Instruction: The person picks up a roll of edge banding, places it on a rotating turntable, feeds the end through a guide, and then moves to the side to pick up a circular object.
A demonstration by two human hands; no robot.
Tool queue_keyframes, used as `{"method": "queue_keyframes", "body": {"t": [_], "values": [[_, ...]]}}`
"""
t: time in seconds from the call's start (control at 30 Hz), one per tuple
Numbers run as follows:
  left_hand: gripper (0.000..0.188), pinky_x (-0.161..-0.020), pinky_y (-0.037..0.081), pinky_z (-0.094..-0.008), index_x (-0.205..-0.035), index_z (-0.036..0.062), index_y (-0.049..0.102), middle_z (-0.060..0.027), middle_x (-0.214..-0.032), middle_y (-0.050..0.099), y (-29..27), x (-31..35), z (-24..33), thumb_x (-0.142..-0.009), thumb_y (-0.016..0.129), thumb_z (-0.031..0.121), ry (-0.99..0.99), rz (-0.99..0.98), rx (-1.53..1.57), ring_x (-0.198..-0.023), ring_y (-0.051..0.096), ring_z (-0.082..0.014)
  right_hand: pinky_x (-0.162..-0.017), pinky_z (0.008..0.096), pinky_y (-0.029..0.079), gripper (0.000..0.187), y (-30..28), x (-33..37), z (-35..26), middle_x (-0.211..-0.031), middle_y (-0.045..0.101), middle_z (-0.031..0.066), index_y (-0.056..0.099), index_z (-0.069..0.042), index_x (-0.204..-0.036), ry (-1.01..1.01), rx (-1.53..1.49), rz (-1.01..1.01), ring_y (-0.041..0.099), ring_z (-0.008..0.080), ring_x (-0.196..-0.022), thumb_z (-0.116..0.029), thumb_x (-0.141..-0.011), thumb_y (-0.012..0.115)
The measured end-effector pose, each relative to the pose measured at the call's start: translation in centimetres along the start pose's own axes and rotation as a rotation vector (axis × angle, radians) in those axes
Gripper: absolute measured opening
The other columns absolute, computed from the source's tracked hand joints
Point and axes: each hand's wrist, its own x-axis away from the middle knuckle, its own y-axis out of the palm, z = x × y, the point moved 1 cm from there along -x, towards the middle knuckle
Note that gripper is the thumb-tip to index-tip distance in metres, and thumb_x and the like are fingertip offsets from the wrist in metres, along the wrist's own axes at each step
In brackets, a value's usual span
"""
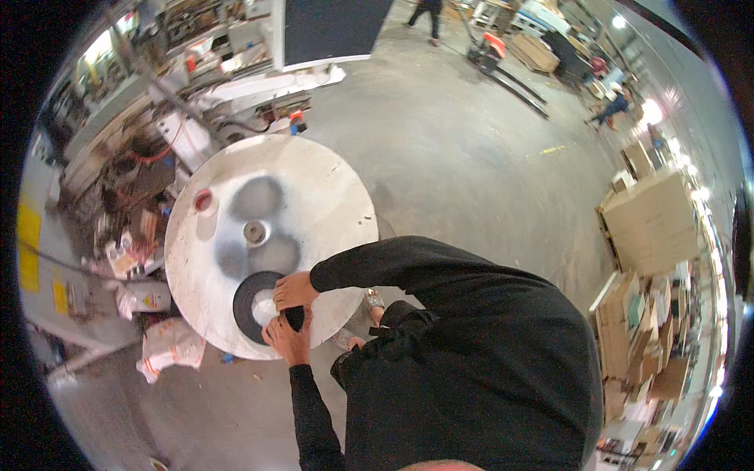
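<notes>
On a large white round tabletop (338, 196) lies a black ring-shaped piece (246, 302) with a pale centre. My right hand (294, 290) reaches over the ring's right side, its fingers bent and close together. Just below it, my left hand (289, 339) rests at the ring's lower right with curled fingers. Between the two hands is a small black piece (295, 317), which both hands grip. Its exact kind is too small to tell, and the fingers hide part of it.
A metal hub (254, 232) marks the tabletop's middle, with dark smudges around it and a red-rimmed hole (204, 201) beyond. Machinery (133, 180) crowds the left side. A plastic bag (173, 345) hangs below the tabletop's edge. Cardboard (652, 224) is stacked right; a pallet jack (503, 67) stands far off.
</notes>
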Motion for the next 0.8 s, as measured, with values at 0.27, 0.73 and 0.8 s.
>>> {"method": "queue_keyframes", "body": {"t": [0.27, 0.73, 0.8], "values": [[0.07, -0.116, 0.038, -0.0572, -0.132, 0.0061, 0.07, -0.0149, -0.118, 0.065, 1.8, 1.3, -0.7, -0.089, 0.081, 0.06, 0.025, 0.062, -0.013, -0.118, 0.061, -0.0362, -0.101, 0.0427, 0.049, 0.051, -1.2, -0.9, -1.0, -0.117, 0.064, 0.0065, 0.055, -0.011, -0.111, -0.011, 0.072, -0.025, 0.064, 0.0266, -0.119, -0.037, -0.08, 0.086], [0.063, -0.111, 0.041, -0.0502, -0.122, 0.0083, 0.074, -0.0113, -0.118, 0.07, -0.6, -0.4, 1.8, -0.086, 0.084, 0.059, -0.194, 0.072, 0.185, -0.117, 0.063, -0.0331, -0.111, 0.0471, 0.044, 0.033, -2.7, -1.1, 0.0, -0.126, 0.066, 0.0116, 0.063, -0.009, -0.123, 0.046, -0.201, -0.137, 0.061, 0.0318, -0.13, -0.028, -0.096, 0.064], [0.063, -0.113, 0.041, -0.0491, -0.123, 0.0072, 0.073, -0.0103, -0.117, 0.068, -0.7, -1.0, 3.0, -0.085, 0.084, 0.056, -0.17, 0.125, 0.189, -0.118, 0.062, -0.0327, -0.111, 0.0475, 0.043, 0.049, -2.6, 0.3, 0.6, -0.127, 0.064, 0.0112, 0.061, -0.007, -0.123, 0.016, -0.188, -0.06, 0.059, 0.0325, -0.13, -0.035, -0.087, 0.078]]}}
